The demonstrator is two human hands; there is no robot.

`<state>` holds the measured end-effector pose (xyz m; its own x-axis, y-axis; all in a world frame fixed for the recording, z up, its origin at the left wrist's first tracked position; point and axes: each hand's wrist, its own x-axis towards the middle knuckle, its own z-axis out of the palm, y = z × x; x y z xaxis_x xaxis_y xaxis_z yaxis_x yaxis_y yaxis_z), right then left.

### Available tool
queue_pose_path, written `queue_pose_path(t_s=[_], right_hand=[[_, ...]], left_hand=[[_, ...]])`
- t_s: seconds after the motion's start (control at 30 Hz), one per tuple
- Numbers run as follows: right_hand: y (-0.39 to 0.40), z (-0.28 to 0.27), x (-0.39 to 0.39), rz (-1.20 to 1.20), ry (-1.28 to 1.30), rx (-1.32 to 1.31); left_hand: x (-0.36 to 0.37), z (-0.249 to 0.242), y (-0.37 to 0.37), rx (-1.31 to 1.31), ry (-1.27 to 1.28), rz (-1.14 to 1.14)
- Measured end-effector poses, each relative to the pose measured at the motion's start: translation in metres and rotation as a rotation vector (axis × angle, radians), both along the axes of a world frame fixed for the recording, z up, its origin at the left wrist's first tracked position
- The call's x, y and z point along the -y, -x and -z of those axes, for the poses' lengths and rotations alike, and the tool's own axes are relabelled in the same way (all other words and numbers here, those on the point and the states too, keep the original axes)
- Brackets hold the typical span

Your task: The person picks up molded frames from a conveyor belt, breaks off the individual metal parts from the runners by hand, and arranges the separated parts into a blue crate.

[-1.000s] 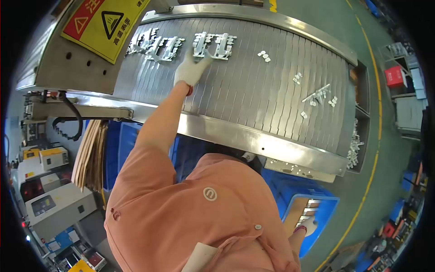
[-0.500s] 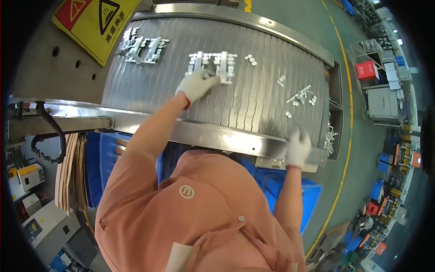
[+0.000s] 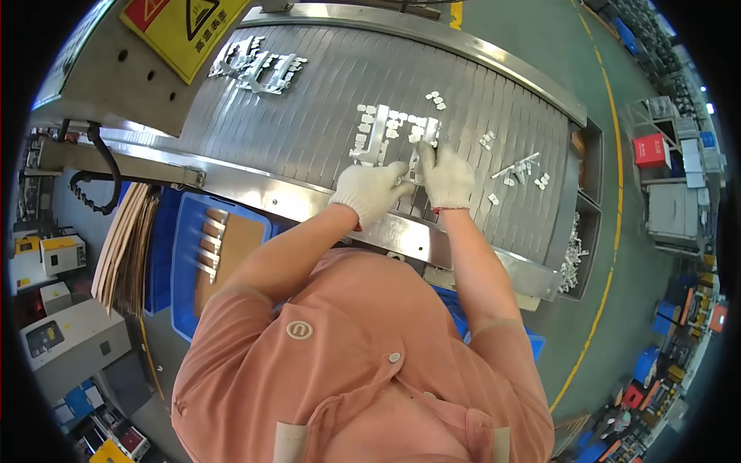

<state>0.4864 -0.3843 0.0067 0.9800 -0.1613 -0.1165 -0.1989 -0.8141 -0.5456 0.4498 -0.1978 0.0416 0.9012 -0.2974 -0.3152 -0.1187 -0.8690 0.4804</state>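
Note:
Both hands wear white gloves over the slatted metal conveyor. My left hand is at the lower edge of a silvery frame-like part with small white tabs along its bars, fingers pinched at its near side. Close to its right, my right hand has its fingers closed on the right bar of the same part. Further up the belt at the left lie more such parts. Small loose white pieces and a thin bar with tabs rest to the right of my hands.
A metal side rail runs along the near edge. Metal bins with scrap stand at the belt's right end. Below the rail at the left is a blue crate holding bars on cardboard. A yellow warning sign hangs upper left.
The frame-like part has moved right and nearer with my left hand. My right hand has come left from the rail to the part. The view has shifted, showing more of the blue crate.

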Motion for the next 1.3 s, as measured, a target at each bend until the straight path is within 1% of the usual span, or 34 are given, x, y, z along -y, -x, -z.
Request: queue_pose_path(t_s=[0.07, 0.1, 0.17, 0.2, 0.27, 0.3, 0.37, 0.43, 0.5, 0.6, 0.7, 0.73, 0.8, 0.83, 0.9, 0.97, 1.0, 1.03, 1.1, 1.13, 1.17, 1.2, 1.27, 1.3], right_hand=[[0.002, 0.024, 0.012, 0.09, -0.146, 0.091], [0.0, 0.036, 0.018, 0.212, -0.4, 0.014], [-0.006, 0.053, 0.029, 0.444, -0.91, -0.138], [-0.005, 0.05, 0.029, 0.502, -0.954, -0.142], [-0.005, 0.069, 0.043, 0.371, -0.588, 0.061], [-0.001, 0.063, 0.045, 0.303, -0.398, 0.149], [0.005, 0.051, 0.051, 0.291, -0.329, 0.202], [0.005, 0.038, 0.049, 0.227, -0.378, 0.186], [0.008, 0.035, 0.044, 0.112, -0.545, 0.091], [0.015, 0.023, 0.047, 0.146, -0.572, 0.049], [0.026, 0.023, 0.051, 0.19, -0.575, 0.021], [0.03, 0.021, 0.051, 0.202, -0.592, 0.018], [0.036, 0.02, 0.049, 0.216, -0.639, 0.01], [0.038, 0.016, 0.044, 0.216, -0.693, 0.011], [0.042, 0.005, 0.031, 0.214, -0.795, 0.019], [0.044, -0.007, 0.028, 0.182, -0.568, 0.002], [0.046, -0.016, 0.026, 0.184, -0.472, 0.0], [0.047, -0.021, 0.023, 0.186, -0.38, -0.002], [0.051, -0.013, 0.021, 0.184, -0.343, 0.074], [0.049, -0.009, 0.022, 0.191, -0.351, 0.094], [0.046, -0.007, 0.024, 0.201, -0.358, 0.114], [0.048, -0.008, 0.026, 0.206, -0.427, 0.102], [0.048, -0.014, 0.031, 0.214, -0.568, 0.079], [0.047, -0.014, 0.034, 0.203, -0.561, 0.101]], left_hand=[[-0.001, 0.007, 0.0, 0.078, 0.098, -0.011], [-0.001, 0.011, 0.0, 0.115, 0.151, -0.016], [-0.002, 0.014, -0.001, 0.099, 0.206, 0.005], [-0.002, 0.014, -0.003, 0.091, 0.23, 0.018], [0.0, 0.013, -0.007, 0.115, 0.237, 0.015], [0.003, 0.011, -0.005, 0.12, 0.243, 0.007], [0.009, 0.005, -0.002, 0.052, 0.264, -0.013], [0.017, -0.006, -0.006, 0.014, 0.254, -0.012], [0.021, -0.012, -0.007, -0.006, 0.21, 0.012], [0.013, -0.015, -0.013, 0.162, 0.205, 0.128], [-0.003, -0.035, -0.022, 0.168, 0.406, -0.171], [-0.007, -0.013, -0.031, 0.251, 0.527, -0.297], [-0.013, 0.023, -0.057, 0.255, 0.507, -0.424], [-0.014, 0.029, -0.068, 0.262, 0.499, -0.487], [-0.014, 0.031, -0.078, 0.014, 0.464, -0.402], [-0.004, 0.01, -0.08, -0.254, 0.456, -0.274], [0.001, -0.013, -0.074, -0.179, 0.402, -0.241], [0.005, -0.023, -0.075, -0.15, 0.33, -0.198], [0.008, -0.03, -0.074, -0.097, 0.184, -0.117], [0.008, -0.018, -0.077, -0.075, 0.301, -0.162], [0.006, 0.007, -0.083, -0.052, 0.417, -0.203], [0.006, 0.013, -0.084, -0.037, 0.533, -0.245], [-0.001, 0.02, -0.094, -0.217, 0.592, -0.415], [-0.002, 0.019, -0.097, -0.305, 0.621, -0.504]])
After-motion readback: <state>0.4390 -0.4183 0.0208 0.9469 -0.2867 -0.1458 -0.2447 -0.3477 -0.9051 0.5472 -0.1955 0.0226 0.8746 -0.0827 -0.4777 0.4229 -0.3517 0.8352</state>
